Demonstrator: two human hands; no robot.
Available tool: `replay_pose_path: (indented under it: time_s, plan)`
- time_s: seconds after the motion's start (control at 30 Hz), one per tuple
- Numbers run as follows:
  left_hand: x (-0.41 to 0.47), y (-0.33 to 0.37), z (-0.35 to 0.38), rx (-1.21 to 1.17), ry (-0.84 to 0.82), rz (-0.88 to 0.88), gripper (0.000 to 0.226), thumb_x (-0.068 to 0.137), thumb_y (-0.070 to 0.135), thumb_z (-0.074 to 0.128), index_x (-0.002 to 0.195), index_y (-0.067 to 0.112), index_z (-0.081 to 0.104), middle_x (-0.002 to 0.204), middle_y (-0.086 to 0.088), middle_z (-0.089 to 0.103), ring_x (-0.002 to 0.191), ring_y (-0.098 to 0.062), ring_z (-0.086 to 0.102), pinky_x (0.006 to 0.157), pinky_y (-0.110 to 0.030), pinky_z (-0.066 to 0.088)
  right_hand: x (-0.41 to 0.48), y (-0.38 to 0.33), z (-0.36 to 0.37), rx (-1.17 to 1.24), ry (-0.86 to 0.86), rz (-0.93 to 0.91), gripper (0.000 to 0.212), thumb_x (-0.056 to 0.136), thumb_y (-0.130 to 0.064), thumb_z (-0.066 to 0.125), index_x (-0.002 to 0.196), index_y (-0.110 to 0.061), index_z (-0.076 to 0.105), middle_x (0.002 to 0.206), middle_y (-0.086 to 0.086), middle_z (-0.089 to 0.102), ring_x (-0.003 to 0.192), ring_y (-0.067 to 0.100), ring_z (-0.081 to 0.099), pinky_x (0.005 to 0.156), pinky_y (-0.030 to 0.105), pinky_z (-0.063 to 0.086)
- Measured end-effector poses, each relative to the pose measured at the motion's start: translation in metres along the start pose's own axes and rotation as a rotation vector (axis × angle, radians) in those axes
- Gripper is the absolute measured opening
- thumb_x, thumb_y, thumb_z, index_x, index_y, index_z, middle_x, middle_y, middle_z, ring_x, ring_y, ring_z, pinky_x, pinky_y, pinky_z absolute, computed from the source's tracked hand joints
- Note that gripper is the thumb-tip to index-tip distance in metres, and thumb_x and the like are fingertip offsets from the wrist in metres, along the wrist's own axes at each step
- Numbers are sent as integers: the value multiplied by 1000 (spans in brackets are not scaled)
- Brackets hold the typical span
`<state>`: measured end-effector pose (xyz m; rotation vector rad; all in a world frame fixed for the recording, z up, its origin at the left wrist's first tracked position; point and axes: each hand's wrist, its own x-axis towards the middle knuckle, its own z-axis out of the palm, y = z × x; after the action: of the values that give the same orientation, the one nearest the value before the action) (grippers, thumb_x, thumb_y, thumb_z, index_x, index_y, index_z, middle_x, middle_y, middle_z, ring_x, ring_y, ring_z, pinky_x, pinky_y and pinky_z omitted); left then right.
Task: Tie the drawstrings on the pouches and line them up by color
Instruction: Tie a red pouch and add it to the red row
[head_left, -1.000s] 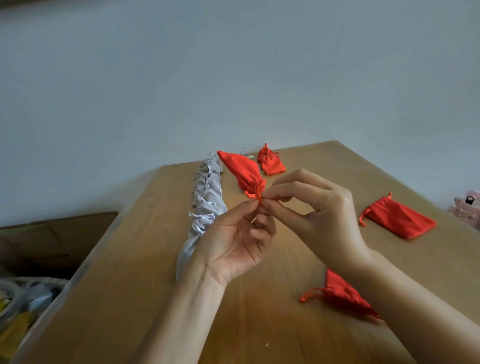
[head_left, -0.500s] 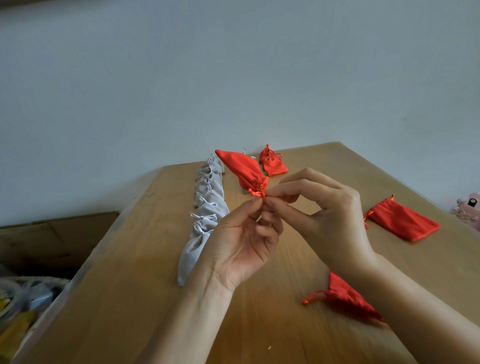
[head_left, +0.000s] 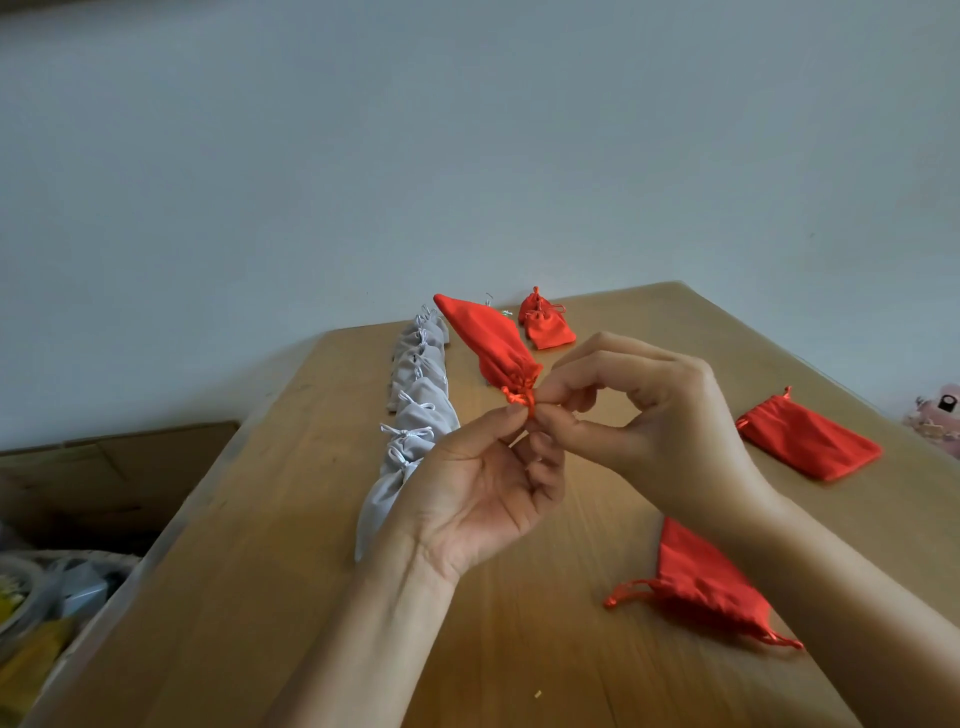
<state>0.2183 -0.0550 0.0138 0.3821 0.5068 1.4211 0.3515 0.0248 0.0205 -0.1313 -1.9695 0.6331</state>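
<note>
Left hand (head_left: 478, 499) is held palm-up just right of the grey pouch row (head_left: 415, 405), thumb and forefinger pinched on the drawstring (head_left: 519, 400) of the red pouch (head_left: 493, 343), other fingers loosely curled. Right hand (head_left: 665, 415) is raised opposite, further right of the row, arched, thumb and forefinger pinched on the same drawstring at the knot. The pouch is held in the air, neck down at the fingertips, body tilted up toward the row's far end. Against 0.5 s ago little is changed: both pinches are kept, pouch tilt is matched
</note>
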Motion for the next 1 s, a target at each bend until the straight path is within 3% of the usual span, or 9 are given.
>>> replay_pose_path:
  time_s: [0.3, 0.8, 1.0]
  plan:
    - [-4, -2, 2, 0, -62, -9, 45, 31, -2, 96, 69, 2, 72, 64, -3, 66, 50, -10, 62, 44, -20, 50, 2, -7, -1, 64, -13, -39, 7, 77, -2, 73, 77, -6, 68, 77, 2, 63, 73, 21, 57, 70, 29, 47]
    - [-5, -3, 8, 22, -18, 17, 46, 25, 3, 96, 64, 3, 72, 62, -2, 67, 49, -10, 63, 42, -19, 50, 3, -5, -2, 44, 3, -46, 9, 75, 0, 73, 78, -7, 67, 78, 2, 61, 74, 19, 55, 71, 26, 46]
    - [-5, 0, 9, 45, 12, 87, 49, 23, 1, 96, 67, 2, 74, 65, -6, 68, 51, -10, 66, 41, -17, 50, 2, -1, 2, 149, 38, 47, 10, 77, -2, 71, 79, -9, 66, 77, 1, 63, 75, 23, 58, 71, 40, 49]
